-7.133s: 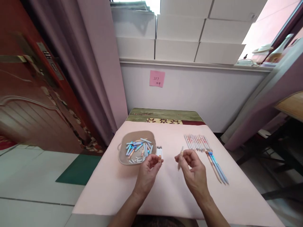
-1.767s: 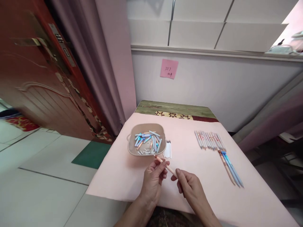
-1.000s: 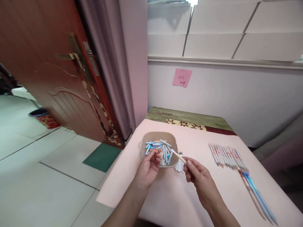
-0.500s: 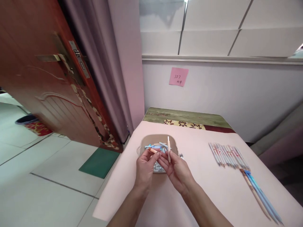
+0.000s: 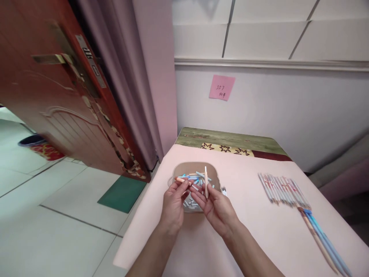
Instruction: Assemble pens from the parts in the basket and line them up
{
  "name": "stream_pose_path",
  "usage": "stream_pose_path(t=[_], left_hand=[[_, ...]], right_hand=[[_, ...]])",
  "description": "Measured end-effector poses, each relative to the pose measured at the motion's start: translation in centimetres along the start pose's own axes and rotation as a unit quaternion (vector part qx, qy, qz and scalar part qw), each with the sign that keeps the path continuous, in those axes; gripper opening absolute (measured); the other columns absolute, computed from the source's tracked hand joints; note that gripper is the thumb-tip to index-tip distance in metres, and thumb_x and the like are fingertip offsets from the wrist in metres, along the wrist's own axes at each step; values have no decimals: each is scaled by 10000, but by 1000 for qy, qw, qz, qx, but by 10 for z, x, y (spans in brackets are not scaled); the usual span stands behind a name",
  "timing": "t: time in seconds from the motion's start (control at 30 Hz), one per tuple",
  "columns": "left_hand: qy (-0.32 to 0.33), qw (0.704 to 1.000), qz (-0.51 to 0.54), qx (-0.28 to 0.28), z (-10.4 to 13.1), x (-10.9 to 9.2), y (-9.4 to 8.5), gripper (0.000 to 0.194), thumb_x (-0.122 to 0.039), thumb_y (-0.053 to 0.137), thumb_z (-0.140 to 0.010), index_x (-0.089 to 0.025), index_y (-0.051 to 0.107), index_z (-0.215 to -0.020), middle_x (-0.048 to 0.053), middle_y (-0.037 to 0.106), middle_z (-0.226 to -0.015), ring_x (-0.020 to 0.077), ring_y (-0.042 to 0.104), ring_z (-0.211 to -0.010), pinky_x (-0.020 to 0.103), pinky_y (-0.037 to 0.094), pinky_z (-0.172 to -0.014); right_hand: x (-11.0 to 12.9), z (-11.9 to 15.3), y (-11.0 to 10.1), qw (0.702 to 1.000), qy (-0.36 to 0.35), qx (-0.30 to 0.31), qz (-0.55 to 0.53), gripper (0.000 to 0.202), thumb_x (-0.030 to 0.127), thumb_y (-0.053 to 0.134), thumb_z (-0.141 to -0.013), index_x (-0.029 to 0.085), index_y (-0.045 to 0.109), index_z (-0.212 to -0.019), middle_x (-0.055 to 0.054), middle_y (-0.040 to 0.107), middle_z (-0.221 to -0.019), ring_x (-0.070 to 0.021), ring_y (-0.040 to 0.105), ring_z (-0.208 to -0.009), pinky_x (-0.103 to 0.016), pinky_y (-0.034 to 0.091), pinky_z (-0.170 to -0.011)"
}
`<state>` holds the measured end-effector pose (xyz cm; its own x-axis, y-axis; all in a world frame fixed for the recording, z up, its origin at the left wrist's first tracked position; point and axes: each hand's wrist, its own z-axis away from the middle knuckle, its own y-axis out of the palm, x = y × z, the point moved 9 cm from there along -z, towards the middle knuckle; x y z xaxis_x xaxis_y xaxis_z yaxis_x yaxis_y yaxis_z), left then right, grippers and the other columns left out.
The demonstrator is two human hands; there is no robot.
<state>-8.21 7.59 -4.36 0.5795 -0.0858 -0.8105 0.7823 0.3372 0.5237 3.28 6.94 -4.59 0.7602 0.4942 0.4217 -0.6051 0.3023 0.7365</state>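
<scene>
Between the thumb and fingers of my left hand (image 5: 173, 206) is a short peach pen part (image 5: 181, 180) with a brown end pointing left. My right hand (image 5: 218, 206) pinches a peach pen barrel (image 5: 206, 180), held upright with a narrow white tip at its top; the other fingers are extended towards my left hand. Both hands are over the near side of a beige plastic bin (image 5: 178, 168). In it lie blue pen parts (image 5: 198, 175) and many small pale grey pieces (image 5: 191, 204), partly hidden by my hands.
At the right of the pink-covered table (image 5: 245, 227) lies a row of pale pens (image 5: 284, 188). Nearer the edge are a few brown and blue pens (image 5: 324, 238). Small dark-tipped pieces (image 5: 224, 190) lie beside the bin. A wooden door (image 5: 57, 100) stands at the left.
My left hand has moved slightly left, away from my right fingers, and its pen part now shows the brown end further out. The right hand keeps the barrel upright. The view has shifted a little.
</scene>
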Motion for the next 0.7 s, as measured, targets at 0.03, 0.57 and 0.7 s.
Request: stream_pose_path(t=[0.03, 0.57, 0.7], left_hand=[[-9, 1000, 8, -2, 0, 2, -2, 272, -304, 756, -682, -154, 700, -902, 74, 719, -926, 166, 650, -854, 284, 464, -812], [-28, 998, 51, -3, 17, 9, 16, 226, -282, 775, -666, -157, 688, -833, 45, 708, -867, 137, 637, -793, 227, 462, -727], [-42, 997, 70, 18, 24, 10, 24, 214, -263, 768, -678, -144, 680, -832, 50, 699, -829, 134, 640, -726, 208, 475, -646]], right_hand=[[1, 1, 1, 1000, -9, 6, 2, 162, 172, 544, -881, 139, 613, -738, -76, 716, -801, -220, 699, -927, -343, 566, -846], [24, 15, 17, 963, -122, 78, 227, 338, 414, 785, -675, 155, 613, -809, -39, 709, -818, -180, 699, -844, -282, 566, -789], [27, 22, 24, 946, -139, 82, 280, 357, 461, 741, -707, 163, 580, -818, -38, 707, -805, -174, 706, -775, -257, 576, -692]])
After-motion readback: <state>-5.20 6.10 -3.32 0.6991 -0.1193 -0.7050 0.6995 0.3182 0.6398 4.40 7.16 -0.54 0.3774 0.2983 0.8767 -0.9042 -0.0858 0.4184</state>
